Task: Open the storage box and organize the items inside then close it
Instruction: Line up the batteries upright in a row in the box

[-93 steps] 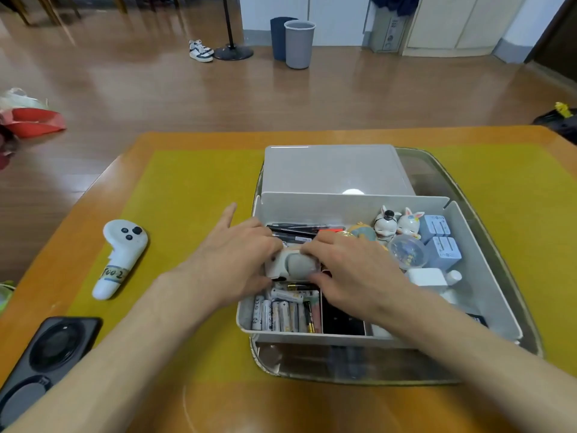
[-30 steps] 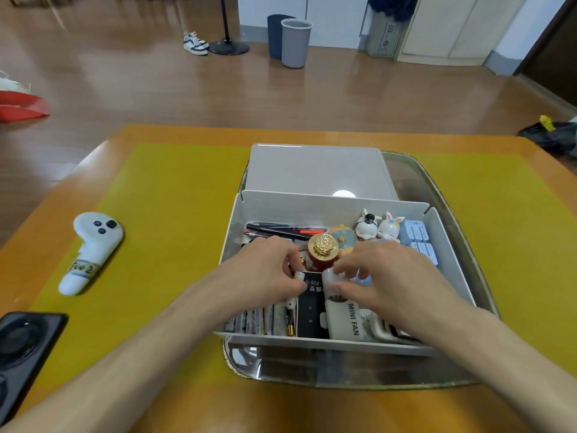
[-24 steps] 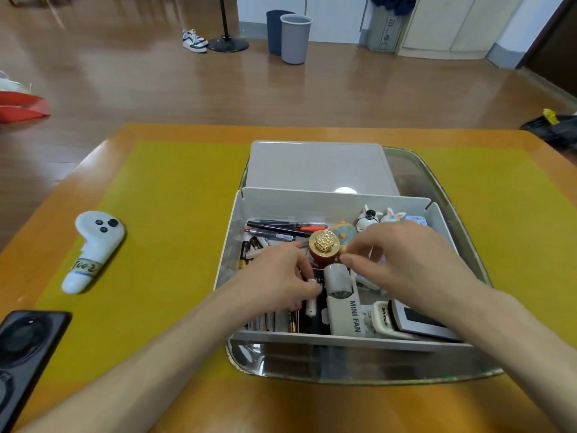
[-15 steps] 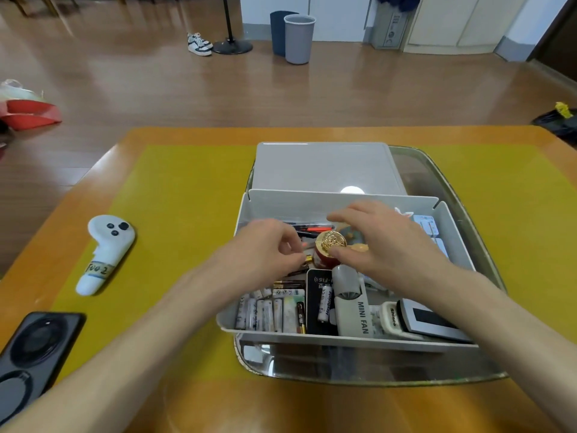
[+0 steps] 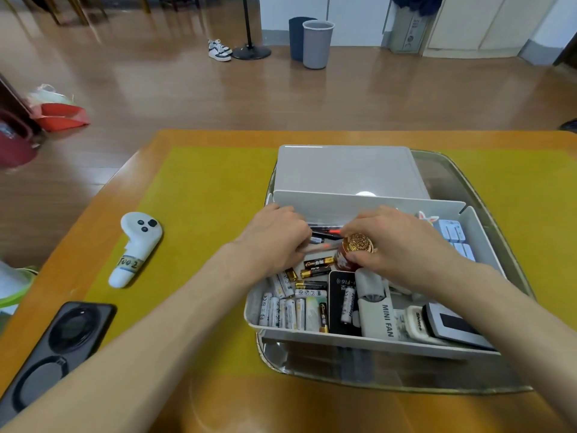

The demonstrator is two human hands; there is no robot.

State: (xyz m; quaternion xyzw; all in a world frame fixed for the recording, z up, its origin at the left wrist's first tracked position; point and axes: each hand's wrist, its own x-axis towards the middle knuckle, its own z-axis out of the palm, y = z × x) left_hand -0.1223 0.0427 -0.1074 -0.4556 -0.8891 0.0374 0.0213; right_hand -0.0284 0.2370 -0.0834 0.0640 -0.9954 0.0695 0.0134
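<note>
Inside the open storage box point(image 5: 477, 223), the right hand point(image 5: 402, 245) pinches a gold-capped jar point(image 5: 354, 250); the left hand point(image 5: 274, 242) curls over pens point(image 5: 326, 234), its grip hidden.

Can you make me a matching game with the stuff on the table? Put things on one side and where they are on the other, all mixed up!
Things:
1. batteries
2. phone
3. lid
4. gold-topped jar

Places:
A. behind the box
B. under the right hand
C. near left corner of the box
D. table's near left corner

Pairs: 1-C, 2-D, 3-A, 4-B
</note>
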